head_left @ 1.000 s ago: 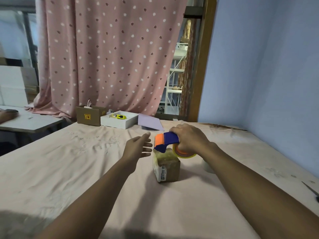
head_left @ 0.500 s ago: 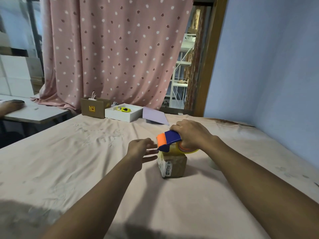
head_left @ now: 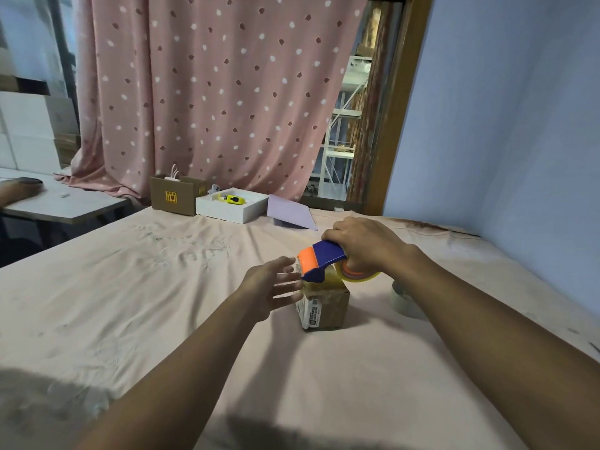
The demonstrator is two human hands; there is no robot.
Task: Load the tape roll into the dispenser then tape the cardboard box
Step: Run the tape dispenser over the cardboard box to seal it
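A small brown cardboard box (head_left: 328, 306) with a white label on its left face stands on the pink-covered table (head_left: 162, 287). My right hand (head_left: 363, 248) grips a blue and orange tape dispenser (head_left: 319, 259) with a clear tape roll (head_left: 360, 276) loaded in it, held over the box top. The dispenser's orange front end points left. My left hand (head_left: 269, 287) is open with fingers spread, just left of the box and below the dispenser's front; whether it touches the box I cannot tell.
A second tape roll (head_left: 406, 302) lies right of the box, partly behind my right forearm. At the table's far edge stand a brown carton (head_left: 175, 198), a white tray (head_left: 232, 207) with a yellow item, and a lilac sheet (head_left: 289, 212). A blue wall rises on the right.
My left hand has moved right, closer to the box's left side. The right hand stays on the dispenser over the box. The camera has tilted slightly.
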